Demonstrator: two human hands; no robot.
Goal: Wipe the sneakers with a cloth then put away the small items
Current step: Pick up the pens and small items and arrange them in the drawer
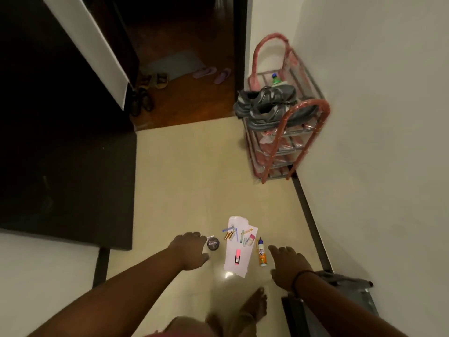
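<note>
Pale floor tiles (184,181) carry everything, dimly lit, with a white wall to the right and a dark doorway at the far end.

Left hand (190,251): held out low over the floor, fingers relaxed and apart, nothing gripped. Its fingertips are just beside a small round dark tin (213,243), which lies to the left of a white paper sheet (238,249). Contact with the tin cannot be confirmed.

Right hand (288,265): likewise spread and empty, reaching toward the right edge of the sheet, near an orange glue bottle (261,252) that lies on its side on the floor just off the paper.

On the sheet: a pink highlighter (237,257) toward the near end; a scatter of small batteries and pen-like pieces (239,234) toward the far end. Exact count cannot be told.

Further out: grey sneakers (267,105) are seated on the top tier of a red-framed shoe rack (286,142) in the far right corner against the wall, overhanging its front edge. A green bottle (275,80) stands behind them. No cloth can be clearly identified.

Risks judged from here:
- The paper could be dragged by either hand, and the round batteries sent rolling across the smooth tile.
- The tin could be nudged away rather than picked up, a fingertip approach from the side being shallow.
- The glue bottle, lying on its side, could roll if brushed.
- A bare foot (255,305) is planted near the sheet's near edge; a shift of weight could scatter the pieces.
</note>
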